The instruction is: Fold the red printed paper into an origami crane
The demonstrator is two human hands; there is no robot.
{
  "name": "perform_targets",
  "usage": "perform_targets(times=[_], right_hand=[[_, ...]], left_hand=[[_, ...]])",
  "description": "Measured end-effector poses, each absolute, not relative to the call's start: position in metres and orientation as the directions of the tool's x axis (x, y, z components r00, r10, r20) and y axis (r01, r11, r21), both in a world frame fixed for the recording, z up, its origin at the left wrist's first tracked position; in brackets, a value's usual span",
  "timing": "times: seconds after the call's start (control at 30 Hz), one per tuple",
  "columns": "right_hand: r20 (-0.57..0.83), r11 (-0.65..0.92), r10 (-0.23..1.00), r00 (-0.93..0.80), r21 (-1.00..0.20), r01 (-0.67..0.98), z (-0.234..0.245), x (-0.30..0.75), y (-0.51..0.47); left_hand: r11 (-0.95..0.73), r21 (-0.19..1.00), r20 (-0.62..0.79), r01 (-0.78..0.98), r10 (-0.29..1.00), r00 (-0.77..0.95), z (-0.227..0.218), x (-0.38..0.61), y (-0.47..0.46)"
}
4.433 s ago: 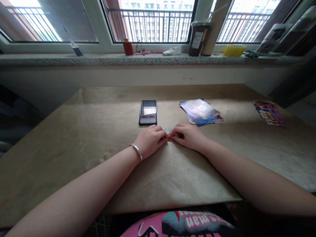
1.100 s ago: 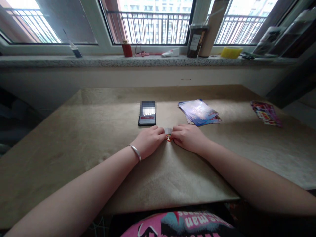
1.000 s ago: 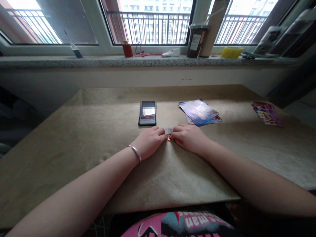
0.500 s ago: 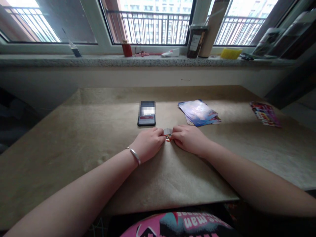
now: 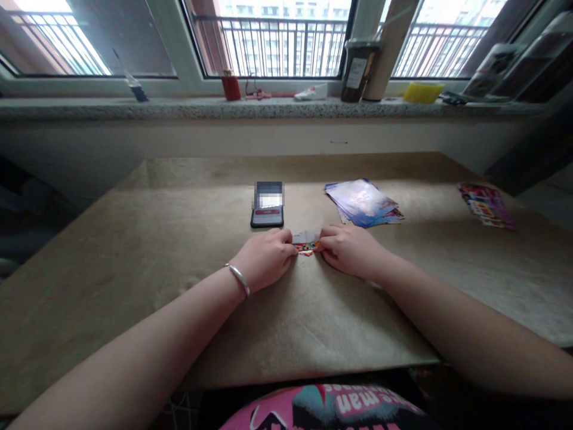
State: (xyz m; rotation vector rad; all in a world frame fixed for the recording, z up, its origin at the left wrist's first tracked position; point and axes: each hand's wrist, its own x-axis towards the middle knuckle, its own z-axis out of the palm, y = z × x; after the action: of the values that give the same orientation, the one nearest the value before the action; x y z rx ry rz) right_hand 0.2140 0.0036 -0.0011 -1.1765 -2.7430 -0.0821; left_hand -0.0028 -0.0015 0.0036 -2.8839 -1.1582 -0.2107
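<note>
A small folded piece of paper (image 5: 306, 245), grey-white at the back with a colourful printed strip in front, lies on the table between my hands. My left hand (image 5: 267, 254) pinches its left end with bent fingers. On the right end, my right hand (image 5: 350, 251) presses with its fingertips closed together. The undersides of both thumbs and the paper's ends are hidden by the fingers. Just beyond my left hand lies a phone (image 5: 267, 216) with its screen lit. Behind my right hand is a stack of bluish printed sheets (image 5: 360, 200).
More colourful printed sheets (image 5: 486, 206) lie at the table's right. The tan table (image 5: 134, 251) reaches to the wall. On the windowsill (image 5: 188, 110) stand a red container (image 5: 231, 88), a dark lidded jar (image 5: 357, 71) and a yellow block (image 5: 423, 92).
My hands have moved slightly apart along the paper, so more of its printed strip shows between them. The view has shifted a little.
</note>
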Motion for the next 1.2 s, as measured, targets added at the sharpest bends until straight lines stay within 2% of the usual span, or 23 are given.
perform_targets(times=[0.23,0.43,0.63,0.83,1.03,1.2], right_hand=[[0.219,0.681,0.731,-0.646,-0.174,0.711,-0.009,0.224,0.006],[0.231,0.689,0.722,-0.652,-0.155,0.708,-0.01,0.224,0.008],[0.241,0.682,0.731,-0.639,-0.2,0.704,-0.012,0.224,0.01],[0.266,0.671,0.741,-0.616,-0.295,0.68,-0.014,0.224,0.011],[0.321,0.645,0.761,-0.564,-0.276,0.713,-0.014,0.221,0.011],[0.356,0.645,0.761,-0.542,-0.329,0.69,-0.016,0.218,0.011]], left_hand=[[-0.802,0.139,0.134,0.581,0.597,0.791,-0.003,-0.017,0.011],[-0.784,0.086,0.17,0.614,0.619,0.767,-0.004,-0.013,0.008],[-0.77,0.192,0.187,0.609,0.637,0.748,-0.007,-0.014,0.013],[-0.821,0.097,0.243,0.562,0.567,0.787,-0.008,-0.015,0.012],[-0.822,0.053,0.219,0.567,0.564,0.796,-0.005,-0.011,0.009],[-0.822,0.013,0.218,0.569,0.557,0.801,-0.005,-0.011,0.008]])
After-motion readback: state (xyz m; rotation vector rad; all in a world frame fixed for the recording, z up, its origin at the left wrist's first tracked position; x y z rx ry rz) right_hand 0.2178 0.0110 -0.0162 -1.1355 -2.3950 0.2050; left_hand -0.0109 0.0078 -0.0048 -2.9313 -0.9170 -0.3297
